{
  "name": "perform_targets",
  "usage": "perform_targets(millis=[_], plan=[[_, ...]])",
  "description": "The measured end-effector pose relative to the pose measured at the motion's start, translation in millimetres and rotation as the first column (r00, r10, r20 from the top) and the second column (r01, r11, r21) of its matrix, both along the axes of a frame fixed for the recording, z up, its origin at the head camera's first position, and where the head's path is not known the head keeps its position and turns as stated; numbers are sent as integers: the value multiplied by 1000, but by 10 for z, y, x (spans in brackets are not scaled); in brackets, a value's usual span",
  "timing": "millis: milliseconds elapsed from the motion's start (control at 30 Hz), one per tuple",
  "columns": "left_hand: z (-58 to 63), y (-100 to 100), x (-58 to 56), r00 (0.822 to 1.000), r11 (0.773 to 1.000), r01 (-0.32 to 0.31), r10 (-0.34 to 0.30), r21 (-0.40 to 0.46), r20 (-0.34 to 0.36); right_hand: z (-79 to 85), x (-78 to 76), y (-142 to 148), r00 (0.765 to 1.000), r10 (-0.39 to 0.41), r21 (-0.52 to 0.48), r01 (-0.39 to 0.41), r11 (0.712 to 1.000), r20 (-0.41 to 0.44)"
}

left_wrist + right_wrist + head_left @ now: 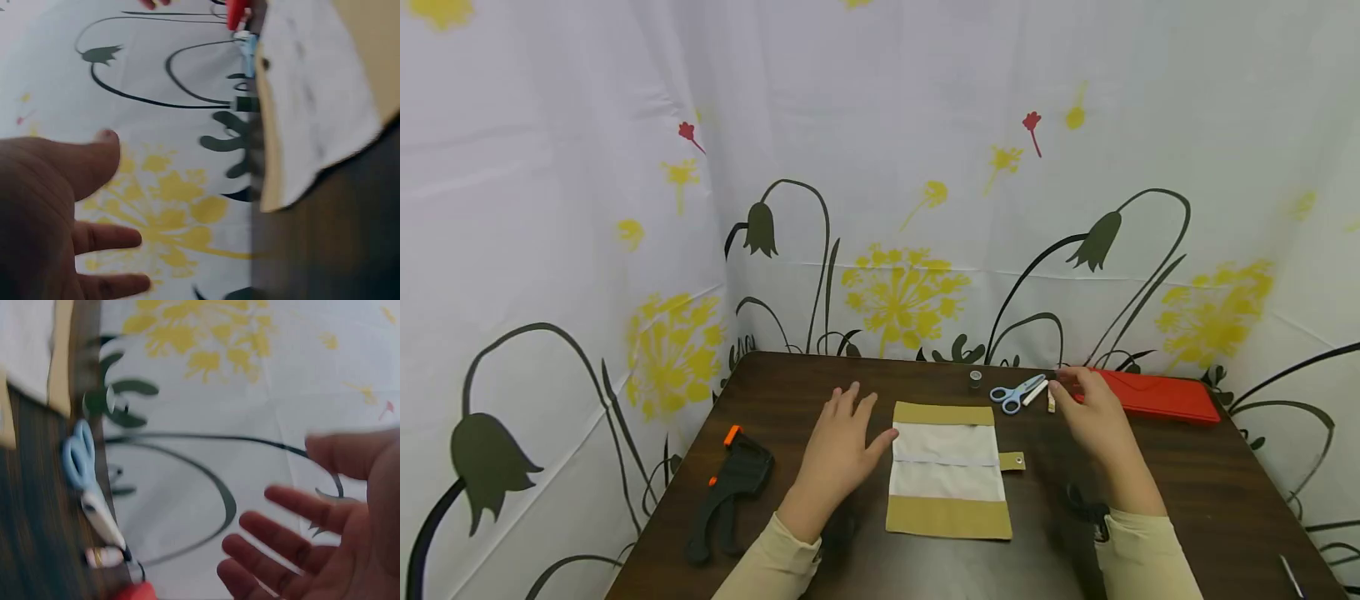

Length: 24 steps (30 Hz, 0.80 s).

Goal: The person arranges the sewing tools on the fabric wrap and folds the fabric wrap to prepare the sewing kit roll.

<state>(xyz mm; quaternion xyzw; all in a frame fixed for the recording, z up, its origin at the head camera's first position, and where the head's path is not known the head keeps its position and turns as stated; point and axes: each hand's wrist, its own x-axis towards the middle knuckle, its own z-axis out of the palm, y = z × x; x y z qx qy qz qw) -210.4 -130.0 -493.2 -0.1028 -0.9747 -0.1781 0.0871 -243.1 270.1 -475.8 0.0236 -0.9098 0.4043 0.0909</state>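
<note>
A tan and white fabric pouch (946,518) lies unfolded flat on the table, with a snap tab (1012,461) at its right side. My left hand (838,454) hovers by the pouch's left edge, fingers spread and holding nothing. In the left wrist view its thumb and fingers (109,237) are apart. My right hand (1101,421) is raised at the back right, near the blue-handled scissors (1011,400), a white stick (1035,392) and a small pale piece (1051,402). Its fingers (294,550) look loosely extended around nothing in the right wrist view.
A red case (1165,396) lies at the back right, partly behind my right hand. A small round container (975,379) stands near the back edge. On the left lies a black clamp (741,475) with orange tips. A pen (1291,575) is at the front right.
</note>
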Motion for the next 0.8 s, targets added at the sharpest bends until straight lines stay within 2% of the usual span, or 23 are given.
perform_targets(millis=[133, 200, 367, 467, 533, 667, 733, 800], plan=[[-184, 37, 1, 999, 1000, -16, 16, -4, 34, -84, 30, 17, 993, -121, -59, 121, 991, 1], [-269, 50, 2, 998, 999, -23, 22, 23, 51, -162, 18, 19, 987, -162, -103, 162, 981, 12], [-453, 90, -47, 999, 989, -37, 34, 141, 26, -416, -70, 10, 985, -167, -250, 169, 953, 30], [-553, 102, -114, 1000, 975, -25, 26, 220, -2, -567, -113, 42, 986, -156, -218, 164, 962, 54], [-613, 85, -150, 1000, 964, -13, 12, 267, 7, -671, -133, 75, 980, -157, -203, 179, 963, 120], [-704, 16, -184, 997, 935, 29, -53, 354, 58, -873, -167, 142, 957, -150, -236, 210, 949, 247], [-741, -10, -206, 990, 920, 79, -119, 384, 81, -952, -185, 171, 955, -145, -256, 213, 943, 260], [-778, -21, -230, 975, 903, 143, -199, 406, 100, -1008, -201, 199, 961, -132, -252, 193, 948, 241]])
